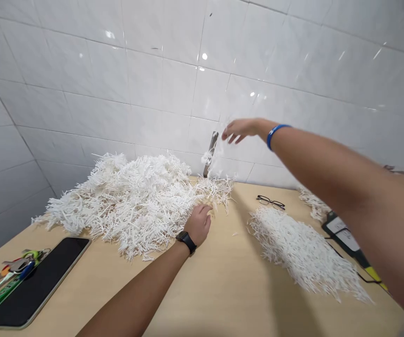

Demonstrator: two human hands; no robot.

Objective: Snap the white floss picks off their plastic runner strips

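Note:
A large heap of short white strands (132, 201) lies on the left of the table against the wall. At its right edge rests my left hand (199, 223), wearing a black watch, with its fingers loosely apart beside the strands. My right hand (239, 129), with a blue wristband, is raised near the wall with fingers stretched out. Below it, blurred loose strands (216, 154) hang in the air over a small clump (216, 187). On the right lies a flatter bundle of white strands (303, 248), mostly lined up, apart from both hands.
A metal bar (210, 154) leans on the tiled wall (160, 93). Black glasses (270, 202) lie behind the bundle. Partly behind my right arm is a dark green and yellow object (345, 236). A phone (40, 281) and keys (16, 267) sit at the front left.

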